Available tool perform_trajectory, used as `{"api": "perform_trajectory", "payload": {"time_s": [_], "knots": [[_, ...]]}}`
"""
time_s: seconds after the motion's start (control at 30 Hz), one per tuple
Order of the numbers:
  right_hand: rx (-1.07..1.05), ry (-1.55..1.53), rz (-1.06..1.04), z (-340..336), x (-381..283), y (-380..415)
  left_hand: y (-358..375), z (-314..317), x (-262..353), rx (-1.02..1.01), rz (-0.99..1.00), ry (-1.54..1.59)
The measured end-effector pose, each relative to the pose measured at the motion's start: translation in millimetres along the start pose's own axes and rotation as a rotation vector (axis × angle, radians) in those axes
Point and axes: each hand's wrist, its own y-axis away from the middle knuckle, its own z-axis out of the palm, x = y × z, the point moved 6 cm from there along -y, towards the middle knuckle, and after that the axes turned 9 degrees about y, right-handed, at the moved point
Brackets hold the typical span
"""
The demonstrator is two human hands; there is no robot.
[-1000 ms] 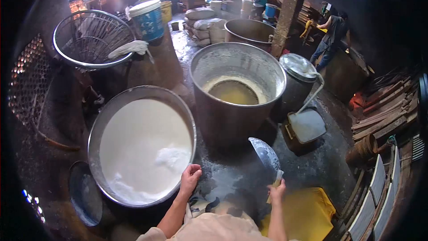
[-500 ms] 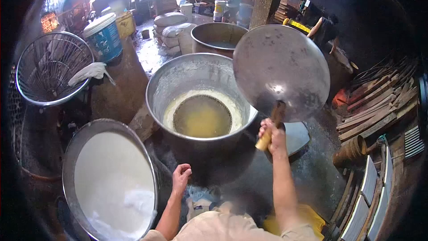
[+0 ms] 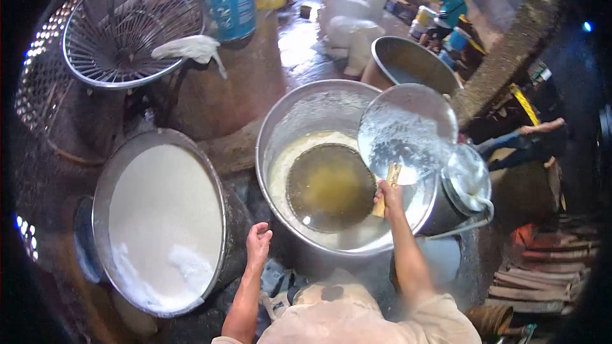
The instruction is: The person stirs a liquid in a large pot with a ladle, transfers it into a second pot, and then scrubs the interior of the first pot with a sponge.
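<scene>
Right hand (image 3: 391,199) reaches forward, grip around the scoop handle (image 3: 393,174); left hand (image 3: 258,242) unclasped, half-curled.

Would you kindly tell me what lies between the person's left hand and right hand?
In the head view, the near rim of the large metal pot and some yellowish liquid inside it lie between the left hand and the right hand.

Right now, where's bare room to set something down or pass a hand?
Bare: the brown surface between the blue plastic bucket and the wide silvery metal vat. A hand might pass between it and the round metal basin of white liquid. Crowded: the vat's right side, where the right hand holds a round metal scoop.
</scene>
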Motion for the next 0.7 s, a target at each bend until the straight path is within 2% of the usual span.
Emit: {"api": "perform_trajectory", "payload": {"time_s": [0.03,0.07,0.13,0.27,0.33,0.37,0.4,0.47,0.53,0.57,0.6,0.63,0.67,0.7], "knots": [[-0.016,0.026,0.117,4.2,30.3,-21.0,-1.6,-0.9,-2.9,0.04,-0.018,0.009],[-0.044,0.04,0.149,9.0,59.1,-33.8,-1.6,-2.1,-8.4,0.083,-0.04,0.018],[-0.121,0.008,0.42,22.2,126.4,-43.1,-1.5,-2.1,-15.9,0.161,-0.05,-0.019],[-0.311,0.123,0.847,30.4,220.5,-24.4,-4.0,10.8,-16.6,0.259,-0.051,0.01],[-0.303,0.049,0.905,13.1,252.5,-20.5,-7.8,24.2,-11.6,0.378,-0.202,0.027],[-0.305,0.06,0.933,-5.6,265.2,-28.7,-11.8,28.4,-13.8,0.402,-0.215,0.016],[-0.551,0.281,0.241,-12.8,246.0,-61.1,-15.8,33.9,-13.3,0.425,-0.218,-0.001],[-0.272,0.388,0.829,-35.2,259.5,-110.1,-27.8,36.1,-28.7,0.444,-0.226,-0.089],[-0.14,0.602,0.722,-73.6,288.4,-202.7,-36.1,48.5,-34.5,0.434,-0.226,-0.141],[-0.171,0.854,0.663,-78.0,245.5,-242.8,-38.2,55.9,-35.5,0.424,-0.206,-0.174],[-0.12,0.938,0.459,-95.0,248.3,-289.3,-36.5,62.3,-37.3,0.421,-0.229,-0.186],[-0.108,1.066,0.298,-90.4,213.0,-321.1,-35.4,66.8,-32.4,0.473,-0.198,-0.241],[-0.057,1.325,-0.389,-106.4,220.1,-367.2,-35.9,71.2,-26.1,0.523,-0.164,-0.296],[-0.055,1.516,-0.329,-98.2,192.7,-383.9,-37.8,78.9,-21.2,0.519,-0.179,-0.307]]}}
